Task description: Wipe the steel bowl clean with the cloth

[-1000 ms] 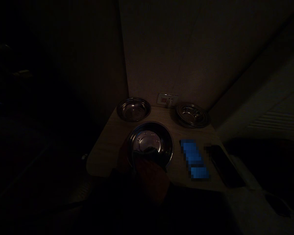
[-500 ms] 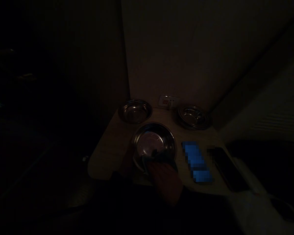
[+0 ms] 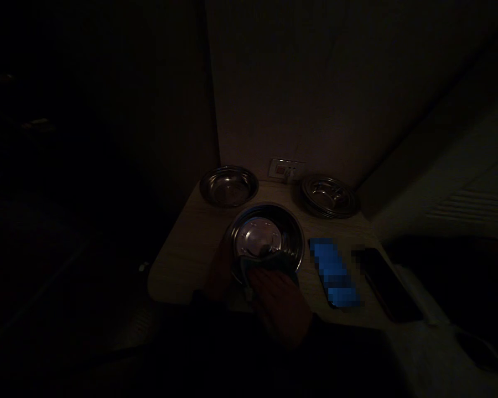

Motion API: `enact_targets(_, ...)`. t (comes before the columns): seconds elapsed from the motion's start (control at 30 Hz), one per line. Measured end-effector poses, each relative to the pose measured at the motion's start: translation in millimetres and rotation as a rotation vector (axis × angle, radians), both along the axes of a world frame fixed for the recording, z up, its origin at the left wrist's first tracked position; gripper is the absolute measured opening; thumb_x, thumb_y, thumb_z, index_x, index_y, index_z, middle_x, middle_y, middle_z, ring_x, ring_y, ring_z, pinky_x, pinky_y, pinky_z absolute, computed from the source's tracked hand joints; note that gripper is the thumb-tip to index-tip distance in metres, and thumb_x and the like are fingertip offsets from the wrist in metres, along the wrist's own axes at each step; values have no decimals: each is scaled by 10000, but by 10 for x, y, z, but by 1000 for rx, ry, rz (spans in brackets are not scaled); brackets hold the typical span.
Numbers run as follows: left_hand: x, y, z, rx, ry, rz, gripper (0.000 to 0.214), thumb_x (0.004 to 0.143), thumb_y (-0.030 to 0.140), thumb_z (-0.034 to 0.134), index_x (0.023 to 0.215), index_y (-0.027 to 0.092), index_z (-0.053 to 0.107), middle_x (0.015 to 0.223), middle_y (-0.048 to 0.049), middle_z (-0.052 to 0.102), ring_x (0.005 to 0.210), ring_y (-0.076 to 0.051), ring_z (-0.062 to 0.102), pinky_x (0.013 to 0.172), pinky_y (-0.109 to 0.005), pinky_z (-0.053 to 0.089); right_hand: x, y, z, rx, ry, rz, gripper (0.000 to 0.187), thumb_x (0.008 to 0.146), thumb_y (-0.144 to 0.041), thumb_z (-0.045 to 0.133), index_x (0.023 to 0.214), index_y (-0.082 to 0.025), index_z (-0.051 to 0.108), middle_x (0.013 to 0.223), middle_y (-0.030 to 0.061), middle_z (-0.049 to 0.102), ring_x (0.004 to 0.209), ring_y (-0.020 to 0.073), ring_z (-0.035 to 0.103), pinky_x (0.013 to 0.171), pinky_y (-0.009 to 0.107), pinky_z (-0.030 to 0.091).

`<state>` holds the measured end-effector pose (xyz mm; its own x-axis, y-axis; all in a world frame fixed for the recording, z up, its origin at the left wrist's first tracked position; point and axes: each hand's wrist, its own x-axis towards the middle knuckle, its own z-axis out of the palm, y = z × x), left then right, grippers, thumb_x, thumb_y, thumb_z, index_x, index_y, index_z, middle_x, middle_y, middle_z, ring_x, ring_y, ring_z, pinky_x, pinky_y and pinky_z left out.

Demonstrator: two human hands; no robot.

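In the dim light a shiny metal bowl is near the front middle of the small table, its inside facing up. My left hand grips its left rim; the fingers are mostly in shadow. A dark greenish cloth lies over the near side of the bowl. My right hand holds this cloth against the near rim, fingers together on top of it.
Behind on the left stands another metal bowl; a stack of metal dishes is at the back right. A lit, blurred-out phone and a dark phone-like slab lie on the right. A wall socket with a plug is behind the wooden table.
The bowl in my hands has shifted slightly right and away from me. My right hand and the cloth have moved a little along its near side.
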<state>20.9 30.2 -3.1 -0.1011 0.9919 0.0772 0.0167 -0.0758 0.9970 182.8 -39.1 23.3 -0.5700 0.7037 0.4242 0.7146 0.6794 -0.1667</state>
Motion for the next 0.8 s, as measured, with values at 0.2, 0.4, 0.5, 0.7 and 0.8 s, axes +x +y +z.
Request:
enact_targets(0.2, 46, -19, 8, -11, -20, 34, 458, 891, 432, 433, 1283, 205, 506, 1383, -70, 497, 1331, -255, 380, 1155, -412, 211, 343, 43, 75, -43, -109, 53, 353, 914, -214, 455, 1235, -119, 568, 1234, 117, 617, 1130, 243, 575, 974, 454, 447)
enact_targets(0.4, 55, -41, -39, -14, -88, 69, 347, 871, 346, 491, 1175, 206, 585, 1332, -70, 546, 1363, -277, 323, 1162, -424, 201, -263, 110, -86, 37, 46, -22, 372, 882, -151, 481, 1230, -47, 560, 1222, 145, 620, 1128, 233, 579, 933, 361, 511)
enact_targets(0.5, 18, -6, -66, -23, -195, 77, 275, 826, 275, 565, 1082, 199, 628, 1311, -78, 562, 1390, -295, 257, 1177, -423, 144, -432, 138, -103, 84, 103, -30, 384, 896, -171, 461, 1233, -8, 546, 1236, 163, 605, 1150, 243, 565, 942, 352, 508)
enact_targets(0.7, 10, -26, 54, 7, -210, 40, 315, 841, 290, 551, 1137, 198, 609, 1337, -64, 541, 1357, -282, 328, 1172, -424, 127, 171, 46, -24, 28, -83, 79, 327, 926, -176, 459, 1227, -98, 561, 1205, 112, 636, 1077, 229, 612, 914, 408, 507)
enact_targets(0.8, 25, -36, 30, 0, -236, 34, 332, 882, 325, 485, 1170, 198, 589, 1336, -52, 542, 1336, -254, 369, 1164, -389, 168, 305, 29, -39, 53, -120, 92, 308, 917, -156, 477, 1206, -118, 578, 1180, 101, 652, 1067, 227, 615, 936, 425, 486)
